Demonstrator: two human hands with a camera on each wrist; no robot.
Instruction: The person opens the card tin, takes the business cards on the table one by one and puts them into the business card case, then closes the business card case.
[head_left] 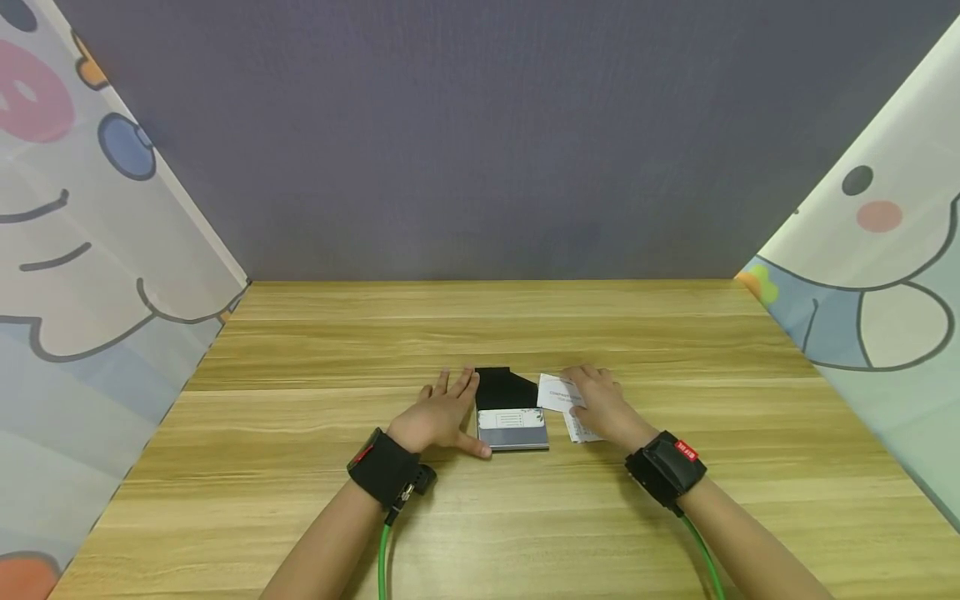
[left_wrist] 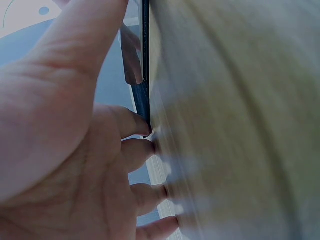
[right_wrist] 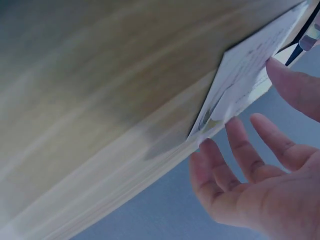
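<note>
1. The open card case (head_left: 514, 438) lies about midway between the left and right edges of the table (head_left: 315, 350), just right of the left hand (head_left: 435, 418); its grey half runs lengthwise parallel to the far edge.
2. Left hand: grasping nothing, fingers spread, thumb touching the case's near left corner.
3. Loose cards (head_left: 557, 393) lie right of the case, partly beneath the nearer right hand (head_left: 604, 408), whose fingers rest on them, gently bent, unclenched.

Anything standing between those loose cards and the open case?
Nothing visible. The cards lie just right of the case, under the right hand. The left hand is at the case's left edge, outside that gap.
</note>
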